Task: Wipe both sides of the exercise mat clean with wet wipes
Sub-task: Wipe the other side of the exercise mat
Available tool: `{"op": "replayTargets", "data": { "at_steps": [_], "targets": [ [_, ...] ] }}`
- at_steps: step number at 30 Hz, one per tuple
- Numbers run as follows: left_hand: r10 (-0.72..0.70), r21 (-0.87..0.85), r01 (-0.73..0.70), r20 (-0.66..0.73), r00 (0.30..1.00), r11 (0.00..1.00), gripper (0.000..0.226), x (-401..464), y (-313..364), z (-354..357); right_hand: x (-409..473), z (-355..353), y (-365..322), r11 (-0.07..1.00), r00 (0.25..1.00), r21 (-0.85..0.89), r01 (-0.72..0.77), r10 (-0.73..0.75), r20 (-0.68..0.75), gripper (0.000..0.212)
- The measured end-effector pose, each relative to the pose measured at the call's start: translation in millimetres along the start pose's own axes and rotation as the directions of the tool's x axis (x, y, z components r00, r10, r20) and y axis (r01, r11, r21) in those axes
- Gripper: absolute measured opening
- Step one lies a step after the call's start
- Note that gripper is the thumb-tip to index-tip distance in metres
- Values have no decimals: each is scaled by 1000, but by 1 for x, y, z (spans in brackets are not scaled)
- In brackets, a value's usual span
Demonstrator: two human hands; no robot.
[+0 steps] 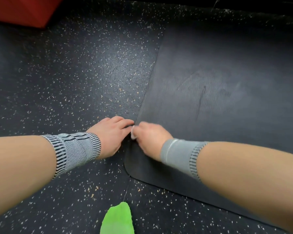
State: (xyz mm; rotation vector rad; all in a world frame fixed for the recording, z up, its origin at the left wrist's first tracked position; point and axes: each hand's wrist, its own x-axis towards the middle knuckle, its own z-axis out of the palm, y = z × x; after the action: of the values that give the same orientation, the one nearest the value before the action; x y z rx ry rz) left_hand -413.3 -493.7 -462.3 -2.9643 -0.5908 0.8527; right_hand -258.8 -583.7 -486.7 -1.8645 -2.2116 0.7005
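At the mat's (218, 78) near left edge both hands meet: the right hand (150, 137) pinches a wipe (133, 132), the left hand (112, 132) lies flat with straight fingers; the mat runs away ahead.

Both forearms are bare above the wrists, and each wrist wears a knitted grey support band. The band by the left hand (111, 134) has a pale grey woven middle panel, a few dark lines running across it, and black-and-white ribbed stripes at both ends. The band by the right hand (150, 137) is plainer grey, crossed by a thin pale line, with dark ribbed striping only at its forearm end.
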Motion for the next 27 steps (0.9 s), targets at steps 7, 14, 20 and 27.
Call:
{"op": "replayTargets", "data": {
  "at_steps": [7, 14, 20, 27],
  "targets": [
    [52, -27, -55, -99, 994, 998, 56, 27, 25, -22, -49, 7, -6, 945, 920, -35, 324, -306, 246, 21],
    [227, 2, -229, -141, 964, 973, 64, 64, 71, -39, -111, -20, 73, 981, 987, -182, 61, -32, 155, 18],
    [381, 47, -379, -176, 908, 924, 66, 106, 128, -63, -202, -35, 123, 956, 949, -239, -167, 222, 225, 20],
    [475, 92, -467, -207, 855, 880, 66, 147, 191, -96, -293, -79, 221, 615, 631, -262, -744, 775, 28, 16]
  ]
}}
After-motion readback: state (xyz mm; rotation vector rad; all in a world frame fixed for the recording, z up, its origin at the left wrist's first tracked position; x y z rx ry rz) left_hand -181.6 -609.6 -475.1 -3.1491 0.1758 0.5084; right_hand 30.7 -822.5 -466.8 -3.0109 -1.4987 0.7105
